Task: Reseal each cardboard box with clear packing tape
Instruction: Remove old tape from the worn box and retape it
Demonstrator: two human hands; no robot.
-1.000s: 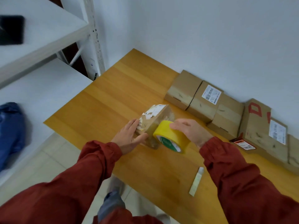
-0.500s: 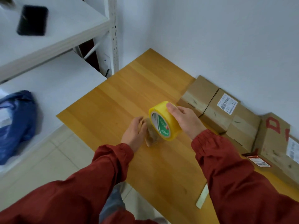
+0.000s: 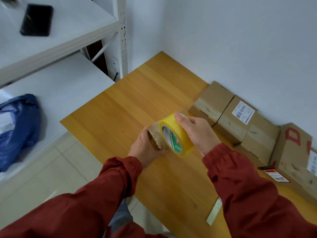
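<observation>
A small cardboard box (image 3: pixel 155 138), wrapped in shiny clear tape, is gripped by my left hand (image 3: pixel 143 150) just above the wooden table (image 3: pixel 133 100). My right hand (image 3: pixel 197 130) holds a yellow roll of packing tape (image 3: pixel 176 135) pressed against the box's right side, thumb on the roll's top edge. The roll hides most of the box. Several more cardboard boxes (image 3: pixel 228 115) stand in a row along the white wall at the right.
A loose strip of tape backing (image 3: pixel 213 212) lies near the table's front edge. White metal shelving stands at the left with a black phone (image 3: pixel 36 20) on the upper shelf and a blue bag (image 3: pixel 16 129) on the lower one. Tiled floor shows below.
The small box has been lifted and turned in my left hand, and my right hand has carried the tape roll up and around it. My view has shifted left.
</observation>
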